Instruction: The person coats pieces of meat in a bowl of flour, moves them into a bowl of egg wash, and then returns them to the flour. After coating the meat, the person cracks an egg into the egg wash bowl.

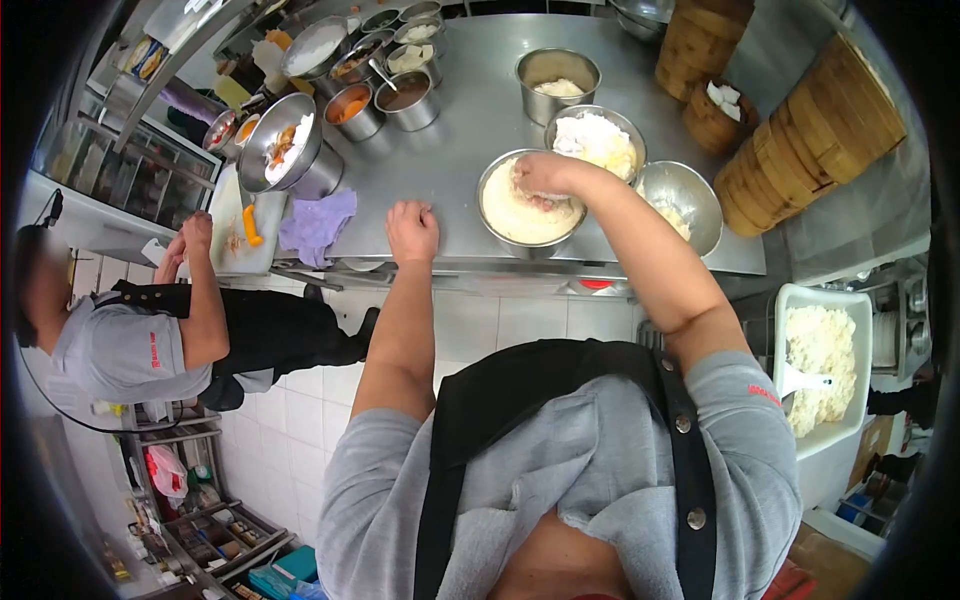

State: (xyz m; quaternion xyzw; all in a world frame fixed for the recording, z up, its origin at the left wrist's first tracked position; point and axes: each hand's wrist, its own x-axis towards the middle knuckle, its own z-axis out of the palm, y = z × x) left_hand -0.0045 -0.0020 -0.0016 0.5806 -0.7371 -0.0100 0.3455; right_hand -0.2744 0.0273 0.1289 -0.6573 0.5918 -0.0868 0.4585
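Note:
My right hand (543, 178) is down in a steel bowl (483, 212) of pale yellow, crumbly mixture (522, 215). Its fingers curl into the mixture, and what they hold, if anything, is hidden. Curled closed, my left hand (412, 232) rests on the front edge of the steel table (455, 120), left of that bowl, with nothing seen in it. Touching distance behind the mixture stands a bowl of white powder and yellowish stuff (598, 142). To its right sits a wider steel bowl (708, 205) with some pale mixture at its bottom.
Bamboo steamers (815, 130) are stacked at the right. A steel pot (558, 75) stands farther back. Several containers of ingredients (408, 100) line the back left, near a purple cloth (318, 228). A co-worker (130, 330) works at a white board (228, 255). A white tub (822, 370) holds shredded food.

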